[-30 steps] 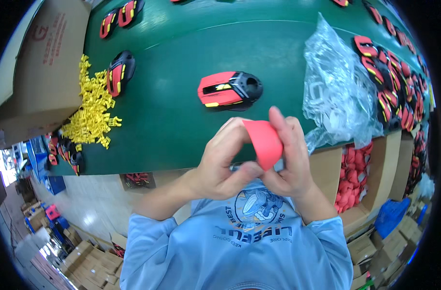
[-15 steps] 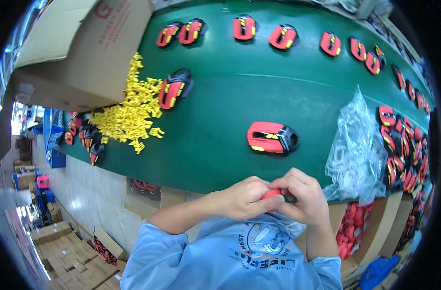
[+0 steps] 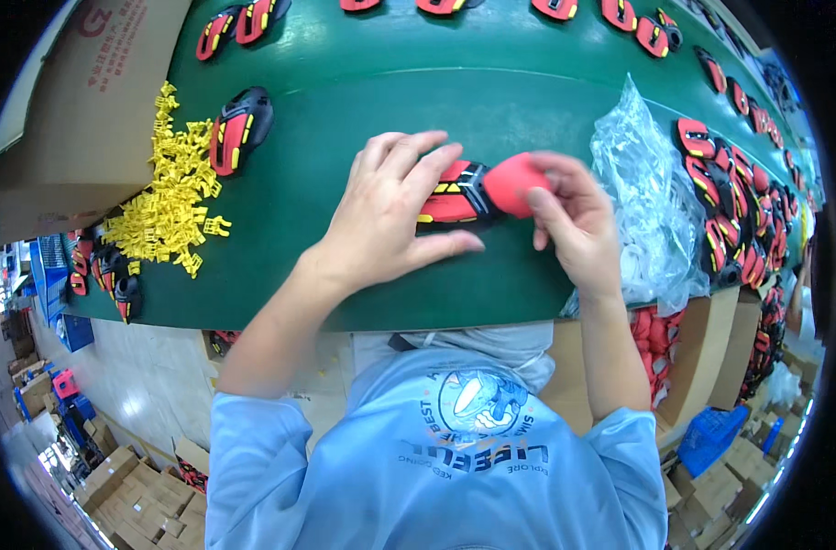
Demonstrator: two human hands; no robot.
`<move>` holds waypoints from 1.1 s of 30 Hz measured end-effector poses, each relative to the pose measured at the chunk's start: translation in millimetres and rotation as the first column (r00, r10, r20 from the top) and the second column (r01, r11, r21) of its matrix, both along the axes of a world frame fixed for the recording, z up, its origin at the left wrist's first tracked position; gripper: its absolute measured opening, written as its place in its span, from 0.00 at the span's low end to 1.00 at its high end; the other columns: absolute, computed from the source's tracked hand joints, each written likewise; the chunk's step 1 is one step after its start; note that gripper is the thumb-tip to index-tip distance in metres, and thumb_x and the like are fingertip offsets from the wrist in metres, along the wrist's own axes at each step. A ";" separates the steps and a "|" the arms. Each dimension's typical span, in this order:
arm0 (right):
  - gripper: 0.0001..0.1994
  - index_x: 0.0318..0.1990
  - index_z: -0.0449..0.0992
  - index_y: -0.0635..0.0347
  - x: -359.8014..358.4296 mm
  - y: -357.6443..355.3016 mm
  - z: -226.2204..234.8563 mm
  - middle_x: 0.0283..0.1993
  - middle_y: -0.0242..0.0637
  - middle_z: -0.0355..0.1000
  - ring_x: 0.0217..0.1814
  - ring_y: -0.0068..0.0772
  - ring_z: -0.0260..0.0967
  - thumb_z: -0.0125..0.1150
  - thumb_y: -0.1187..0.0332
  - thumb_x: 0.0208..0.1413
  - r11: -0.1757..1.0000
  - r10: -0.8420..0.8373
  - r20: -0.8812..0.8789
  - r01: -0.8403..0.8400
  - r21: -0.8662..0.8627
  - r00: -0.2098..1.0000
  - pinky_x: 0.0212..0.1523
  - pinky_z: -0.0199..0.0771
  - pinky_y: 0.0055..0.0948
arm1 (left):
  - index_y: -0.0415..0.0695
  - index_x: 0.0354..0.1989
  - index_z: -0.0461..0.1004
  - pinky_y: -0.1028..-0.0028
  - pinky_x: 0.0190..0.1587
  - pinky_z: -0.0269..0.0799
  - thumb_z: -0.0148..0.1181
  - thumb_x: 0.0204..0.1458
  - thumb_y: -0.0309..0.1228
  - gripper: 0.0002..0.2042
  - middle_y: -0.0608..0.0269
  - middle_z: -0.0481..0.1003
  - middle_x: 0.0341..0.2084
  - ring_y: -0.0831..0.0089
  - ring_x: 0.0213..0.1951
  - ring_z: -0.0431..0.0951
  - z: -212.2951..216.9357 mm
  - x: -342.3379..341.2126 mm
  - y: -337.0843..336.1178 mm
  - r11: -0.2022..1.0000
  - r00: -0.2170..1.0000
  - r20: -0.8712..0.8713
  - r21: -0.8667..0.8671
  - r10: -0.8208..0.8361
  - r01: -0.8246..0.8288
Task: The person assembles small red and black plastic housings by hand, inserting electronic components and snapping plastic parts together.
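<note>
A red and black shoe-shaped part (image 3: 450,197) with yellow trim lies on the green table, its dark end pointing right. My left hand (image 3: 377,206) reaches over its left side, with the fingers on its far side and the thumb along its near side, gripping it; the palm hides much of it. In my right hand (image 3: 572,215), a smooth, rounded red piece (image 3: 514,185) is pinched between thumb and fingers. The red piece sits right at the part's dark end and overlaps it from here; whether they touch I cannot tell.
Yellow clips (image 3: 175,183) are heaped by a large cardboard box (image 3: 79,110) at the left. Beside them lies another such part (image 3: 239,130). A clear plastic bag (image 3: 643,202) and a pile of parts (image 3: 739,202) are at the right. More stand along the green table's (image 3: 363,110) far side.
My hands have moved forward from near my body and parted. The left has come down on the shoe-shaped part; the right now holds the red piece by itself. The view has shifted.
</note>
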State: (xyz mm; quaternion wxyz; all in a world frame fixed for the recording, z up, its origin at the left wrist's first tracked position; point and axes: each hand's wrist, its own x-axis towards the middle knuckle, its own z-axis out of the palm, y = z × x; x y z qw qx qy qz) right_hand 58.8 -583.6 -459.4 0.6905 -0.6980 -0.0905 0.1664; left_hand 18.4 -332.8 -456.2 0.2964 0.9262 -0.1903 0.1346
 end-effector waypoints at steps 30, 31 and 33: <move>0.30 0.53 0.81 0.56 23.4 10.4 9.6 0.47 0.36 0.81 0.42 0.39 0.72 0.79 0.57 0.40 0.733 0.614 0.539 -0.162 -0.661 0.577 0.47 0.74 0.34 | 0.38 0.65 0.55 0.54 0.68 0.64 0.81 0.41 0.39 0.46 0.50 0.75 0.61 0.49 0.64 0.71 -38.9 -2.8 17.3 0.940 0.961 -0.016 -0.217 -0.275 0.265; 0.30 0.53 0.82 0.56 23.4 11.0 12.0 0.47 0.35 0.81 0.43 0.39 0.72 0.79 0.57 0.39 0.740 0.601 0.542 -0.151 -0.656 0.588 0.47 0.74 0.35 | 0.38 0.65 0.55 0.54 0.68 0.64 0.81 0.41 0.39 0.46 0.50 0.75 0.61 0.49 0.64 0.71 -39.8 -3.9 18.5 0.940 0.962 -0.019 -0.221 -0.272 0.261; 0.30 0.52 0.82 0.57 22.2 13.6 16.0 0.47 0.36 0.81 0.43 0.39 0.73 0.80 0.56 0.38 0.736 0.595 0.536 -0.138 -0.662 0.599 0.47 0.74 0.35 | 0.39 0.65 0.55 0.54 0.69 0.63 0.81 0.41 0.39 0.46 0.51 0.76 0.60 0.49 0.64 0.72 -42.1 -3.0 18.6 0.941 0.960 -0.033 -0.213 -0.277 0.264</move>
